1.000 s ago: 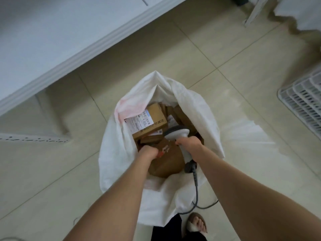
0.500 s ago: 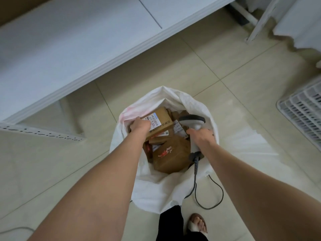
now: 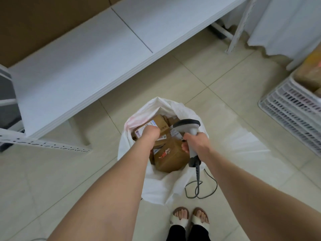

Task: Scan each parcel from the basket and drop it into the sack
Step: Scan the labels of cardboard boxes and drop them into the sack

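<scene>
A white sack [image 3: 161, 186] stands open on the tiled floor, with several brown cardboard parcels inside. My left hand [image 3: 150, 134] reaches into its mouth and lies knuckles-up on a labelled parcel [image 3: 160, 121]. Its fingers curl down out of sight, so I cannot tell whether it grips anything. Nearer me in the sack lies a bigger brown parcel [image 3: 171, 158] with a red mark. My right hand [image 3: 196, 143] grips the handle of a grey barcode scanner [image 3: 186, 124] over the sack's right rim.
The scanner's cable [image 3: 199, 188] loops on the floor beside the sack. A white slatted basket [image 3: 291, 108] holding parcels [image 3: 309, 75] stands at the right edge. A low white shelf [image 3: 104, 49] runs across the back left. My sandalled feet [image 3: 189, 216] are just behind the sack.
My left hand left the red-marked parcel lying in the sack and moved up to the labelled parcel. The scanner rose toward the sack's right rim. My view lifted and pulled back.
</scene>
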